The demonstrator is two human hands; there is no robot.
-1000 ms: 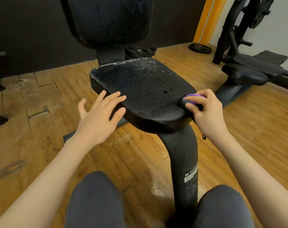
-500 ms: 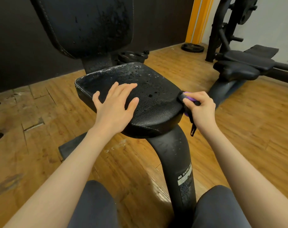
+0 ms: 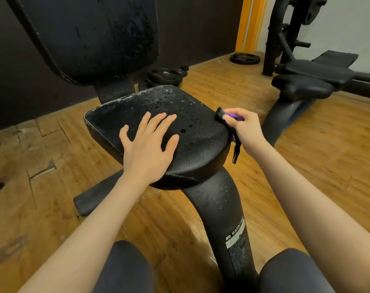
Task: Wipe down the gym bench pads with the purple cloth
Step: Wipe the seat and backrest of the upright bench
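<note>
Now | right hand [image 3: 246, 129] grips purple cloth [image 3: 233, 116] (seat pad [image 3: 201, 144] edge) | left hand [image 3: 149, 142] flat on pad

Worn wooden plank flooring [image 3: 306, 157] is running across the room, meeting a dark wall [image 3: 201, 26] behind. Weight plates [image 3: 245, 58] are lying on the floor beside an orange-yellow door frame [image 3: 248, 24], while a second black bench [image 3: 310, 79] and a plate rack [image 3: 285, 34] are standing against the white wall [image 3: 349, 26].

left grip [image 3: 148, 142] splayed flat, right grip [image 3: 244, 125] clenched
</note>
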